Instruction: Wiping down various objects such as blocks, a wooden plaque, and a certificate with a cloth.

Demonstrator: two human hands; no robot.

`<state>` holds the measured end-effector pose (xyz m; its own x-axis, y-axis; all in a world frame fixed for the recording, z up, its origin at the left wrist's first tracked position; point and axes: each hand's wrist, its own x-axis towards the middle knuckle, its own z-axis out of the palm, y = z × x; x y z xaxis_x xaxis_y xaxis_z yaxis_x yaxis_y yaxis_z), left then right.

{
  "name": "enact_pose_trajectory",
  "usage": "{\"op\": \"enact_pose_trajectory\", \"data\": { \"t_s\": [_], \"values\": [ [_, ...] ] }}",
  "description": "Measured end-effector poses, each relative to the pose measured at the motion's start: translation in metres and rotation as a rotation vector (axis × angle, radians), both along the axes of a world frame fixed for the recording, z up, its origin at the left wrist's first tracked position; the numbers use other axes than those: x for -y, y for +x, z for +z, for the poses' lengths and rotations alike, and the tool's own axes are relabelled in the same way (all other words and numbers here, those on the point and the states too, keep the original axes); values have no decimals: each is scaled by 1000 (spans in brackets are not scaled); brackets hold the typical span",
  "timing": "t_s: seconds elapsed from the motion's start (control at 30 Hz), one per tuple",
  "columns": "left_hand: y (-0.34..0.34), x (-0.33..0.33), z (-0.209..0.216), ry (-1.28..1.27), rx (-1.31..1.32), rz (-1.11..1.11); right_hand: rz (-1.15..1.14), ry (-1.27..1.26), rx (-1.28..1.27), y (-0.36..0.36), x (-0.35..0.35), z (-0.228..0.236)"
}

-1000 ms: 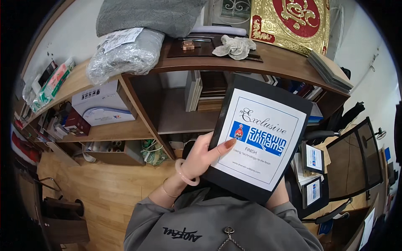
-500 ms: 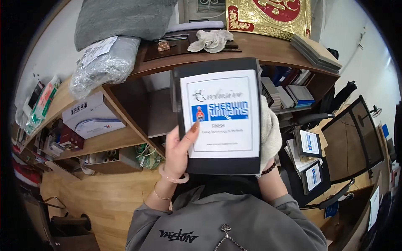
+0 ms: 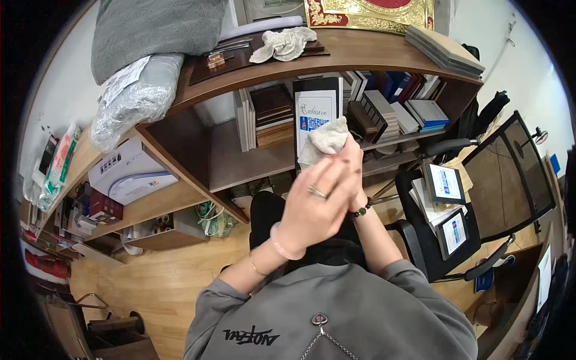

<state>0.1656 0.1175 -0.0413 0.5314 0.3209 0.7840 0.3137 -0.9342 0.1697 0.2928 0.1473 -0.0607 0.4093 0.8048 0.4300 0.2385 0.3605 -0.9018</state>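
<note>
A black folder or board with a white printed cover and blue block (image 3: 314, 103) stands upright in front of me, narrowed by its angle. A pale grey cloth (image 3: 329, 138) lies against its lower front, bunched in my right hand (image 3: 354, 157), whose fingers are closed. My left hand (image 3: 318, 201) crosses in front, fingers stretched and somewhat apart, slightly blurred, overlapping the right hand. Both hands hide the folder's lower end, so what supports it there does not show.
Behind is a brown shelf unit (image 3: 252, 161) with sample boards and books. On top lie another cloth (image 3: 283, 45), a wrapped grey bundle (image 3: 141, 96) and a gold-red framed panel (image 3: 372, 17). At right, an office chair (image 3: 420, 231) bears two similar black-edged boards (image 3: 444, 182).
The folder has turned from facing me to a narrow angle and sits farther away. My left hand has left its cover and moved right. The cloth now shows in front of it.
</note>
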Motion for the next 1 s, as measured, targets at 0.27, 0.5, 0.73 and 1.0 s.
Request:
{"op": "enact_pose_trajectory", "data": {
  "t_s": [0.27,0.5,0.73,1.0],
  "values": [
    [20,42,-29,-134,-30,-314,-296,-244,167,11,4,-2],
    [20,25,-20,-39,-55,-221,-236,-259,147,6,2,-1],
    [25,31,-37,-62,-33,-344,-213,-165,105,16,5,4],
    [24,36,-32,-51,-7,-448,-222,-174,76,18,8,14]
  ]
}}
